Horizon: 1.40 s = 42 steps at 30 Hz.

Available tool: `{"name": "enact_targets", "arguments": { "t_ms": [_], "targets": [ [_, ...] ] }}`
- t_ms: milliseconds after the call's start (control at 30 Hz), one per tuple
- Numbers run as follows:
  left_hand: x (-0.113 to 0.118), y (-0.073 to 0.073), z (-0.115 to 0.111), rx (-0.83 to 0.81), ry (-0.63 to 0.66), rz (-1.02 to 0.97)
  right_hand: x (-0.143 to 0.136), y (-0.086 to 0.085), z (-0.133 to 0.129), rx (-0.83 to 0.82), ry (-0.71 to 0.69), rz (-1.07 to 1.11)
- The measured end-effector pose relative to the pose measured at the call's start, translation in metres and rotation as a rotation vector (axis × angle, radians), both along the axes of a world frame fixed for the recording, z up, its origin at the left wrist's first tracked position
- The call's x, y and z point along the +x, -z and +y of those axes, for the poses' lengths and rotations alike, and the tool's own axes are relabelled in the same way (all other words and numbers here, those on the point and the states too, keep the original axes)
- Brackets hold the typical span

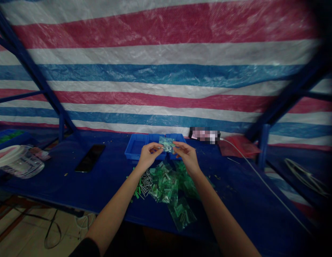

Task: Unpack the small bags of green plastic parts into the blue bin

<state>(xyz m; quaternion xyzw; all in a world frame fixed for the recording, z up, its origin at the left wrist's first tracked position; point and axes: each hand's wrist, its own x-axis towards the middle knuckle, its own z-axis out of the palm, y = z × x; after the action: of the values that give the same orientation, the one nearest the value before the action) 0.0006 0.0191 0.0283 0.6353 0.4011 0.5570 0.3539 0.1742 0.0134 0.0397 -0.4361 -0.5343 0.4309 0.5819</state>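
Observation:
Between my two hands a small clear plastic bag (pixel 167 143) is held up in front of the blue trays. My left hand (pixel 150 154) pinches its left side, and my right hand (pixel 186 155) grips the right side. Behind the bag stand blue plastic bins (pixel 137 146) in a row. Below my hands lies a pile of clear bags with green pieces (pixel 163 184). Loose metal screws (pixel 146 181) and green plastic plugs (pixel 138 191) are heaped left of that pile. One filled bag (pixel 182 214) rests nearest the table's front edge. What the held bag contains is too small to tell.
A black phone (pixel 90 158) lies at left, near a white-lidded plastic tub (pixel 20 161). At the back right another phone (pixel 204 135) has a white cable (pixel 251 164) running to the right. Red plastic bags (pixel 240 146) sit beside it. Blue metal posts (pixel 34 71) flank the striped sheet (pixel 166 78).

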Motion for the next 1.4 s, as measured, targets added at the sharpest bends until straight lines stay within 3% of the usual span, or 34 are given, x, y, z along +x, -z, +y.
{"name": "enact_targets", "arguments": {
  "t_ms": [167,333,533,700,867,1000,1233,1400],
  "targets": [
    [0.001,-0.001,-0.001,-0.010,0.019,0.015,0.002,0.003,0.003,0.007,0.046,-0.030],
    [-0.002,-0.003,-0.002,-0.024,-0.028,0.056,0.012,0.013,0.013,0.029,0.180,-0.091],
    [-0.002,-0.003,-0.001,-0.046,-0.030,0.029,0.029,0.026,0.022,0.106,0.375,-0.379],
    [-0.003,0.000,0.001,-0.048,-0.034,0.033,0.037,0.024,0.022,0.164,0.432,-0.589],
    [-0.004,0.005,0.006,-0.061,-0.039,0.023,0.043,0.018,0.023,0.106,0.384,-0.801],
    [-0.005,0.007,0.008,-0.061,-0.047,0.020,0.051,0.009,0.020,0.192,0.410,-0.945],
    [-0.005,0.004,0.006,-0.055,-0.056,0.020,0.078,-0.001,-0.009,0.293,0.006,-1.090],
    [-0.006,0.005,0.007,-0.044,-0.074,0.024,0.089,0.004,-0.032,0.378,0.046,-1.192]
  ]
}}
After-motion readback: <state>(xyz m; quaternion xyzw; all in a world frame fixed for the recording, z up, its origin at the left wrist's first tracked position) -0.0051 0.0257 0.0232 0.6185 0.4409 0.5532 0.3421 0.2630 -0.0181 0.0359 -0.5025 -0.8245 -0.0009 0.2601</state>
